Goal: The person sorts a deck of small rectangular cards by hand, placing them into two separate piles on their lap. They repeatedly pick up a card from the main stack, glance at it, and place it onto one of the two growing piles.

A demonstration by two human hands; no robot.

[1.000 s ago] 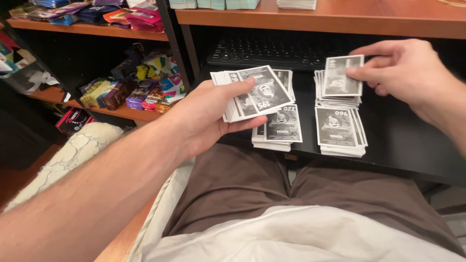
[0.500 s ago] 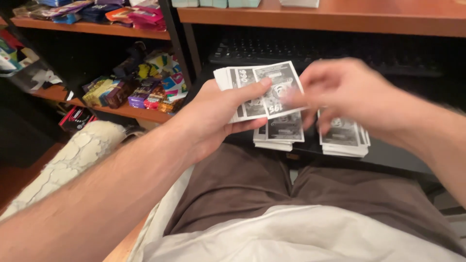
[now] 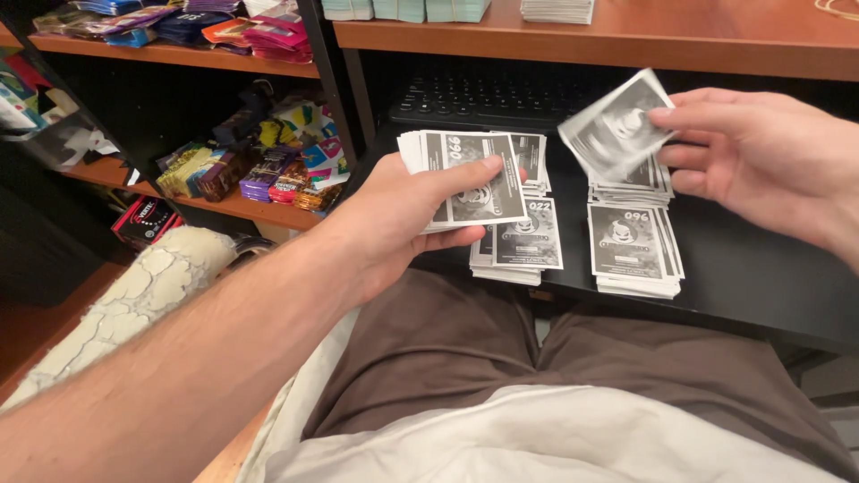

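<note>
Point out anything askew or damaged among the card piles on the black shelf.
Nothing looks damaged. The near right pile is a bit fanned, its cards slipping sideways. The left hand grips a stack, and the right hand holds one blurred card tilted above the far pile.

Card piles [image 3: 626,241] on black tray [image 3: 752,286]

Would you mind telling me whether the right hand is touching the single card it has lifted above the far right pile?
Touching. The head view shows the right hand pinching the blurred single card at its edge.
</note>
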